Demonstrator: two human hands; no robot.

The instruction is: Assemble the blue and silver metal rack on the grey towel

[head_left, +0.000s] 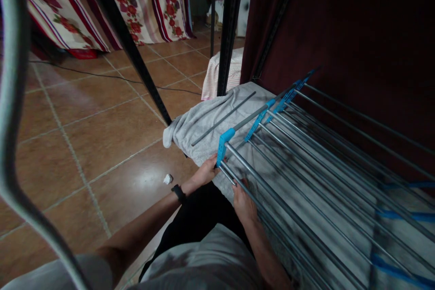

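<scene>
Fingers (214,164) of left hand (205,173): closed on lower end of blue bracket (223,144), near corner of drying rack (340,217). Right hand (244,203): laid on rods (322,189) just beside; fingers partly hidden, grip not discernible. Grey towel (200,122) beneath rack; loose rod (224,118) lying on towel. Risks, judged: rod end slipping out of bracket through uneven pull; fingertip pinched between rods; loose rod rolling off towel to floor (102,145).

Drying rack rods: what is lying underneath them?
A grey towel lies spread under the rods, reaching past their blue end pieces. Whatever the towel rests on is covered, so it cannot be seen.
</scene>
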